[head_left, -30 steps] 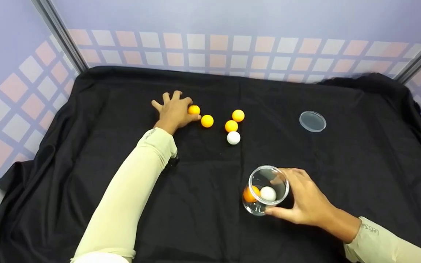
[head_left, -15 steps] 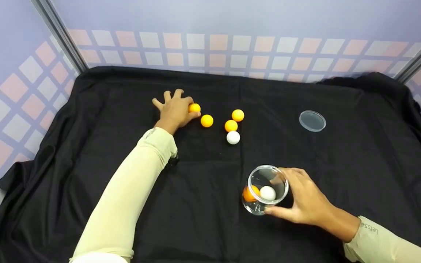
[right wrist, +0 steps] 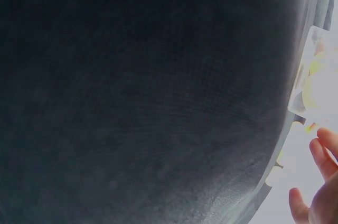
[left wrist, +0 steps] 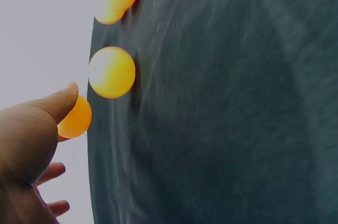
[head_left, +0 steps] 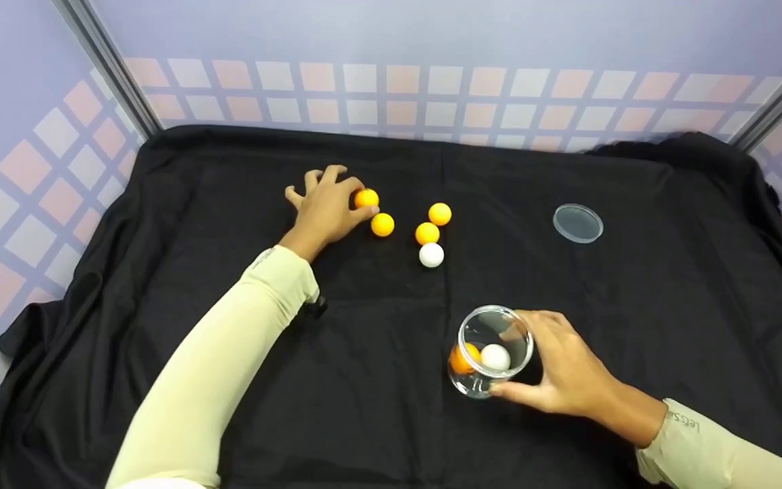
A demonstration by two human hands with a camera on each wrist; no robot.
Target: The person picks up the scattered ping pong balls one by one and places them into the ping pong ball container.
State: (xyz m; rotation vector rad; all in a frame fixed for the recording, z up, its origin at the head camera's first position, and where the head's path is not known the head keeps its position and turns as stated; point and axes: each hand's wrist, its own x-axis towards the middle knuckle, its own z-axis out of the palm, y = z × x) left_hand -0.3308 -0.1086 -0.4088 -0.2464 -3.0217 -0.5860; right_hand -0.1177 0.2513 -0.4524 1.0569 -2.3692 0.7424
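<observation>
My left hand point(head_left: 326, 210) pinches an orange ping-pong ball point(head_left: 366, 198) between thumb and index finger, its other fingers spread. In the left wrist view the thumb lies across the same orange ball point(left wrist: 78, 121). Right beside it on the cloth sits another orange ping-pong ball point(head_left: 383, 225). My right hand point(head_left: 571, 373) grips a clear jar point(head_left: 475, 387) by its side, fingers partly hidden behind it. The jar's mouth is uncovered, and inside lie an orange ball point(head_left: 462, 360) and a white ball point(head_left: 495, 357). The right wrist view catches only the edge of the jar point(right wrist: 299, 89), washed out.
Two orange balls point(head_left: 440, 214) and a white ball point(head_left: 432, 255) form a short row at the middle. A clear round lid point(head_left: 578, 224) lies at the right. Black cloth point(head_left: 364, 380) covers the table, with wrinkled edges; tiled-pattern panels point(head_left: 391, 88) stand behind.
My left hand has shifted slightly right with the orange ball, which now sits closer above its neighbour. The right hand and jar stay in place.
</observation>
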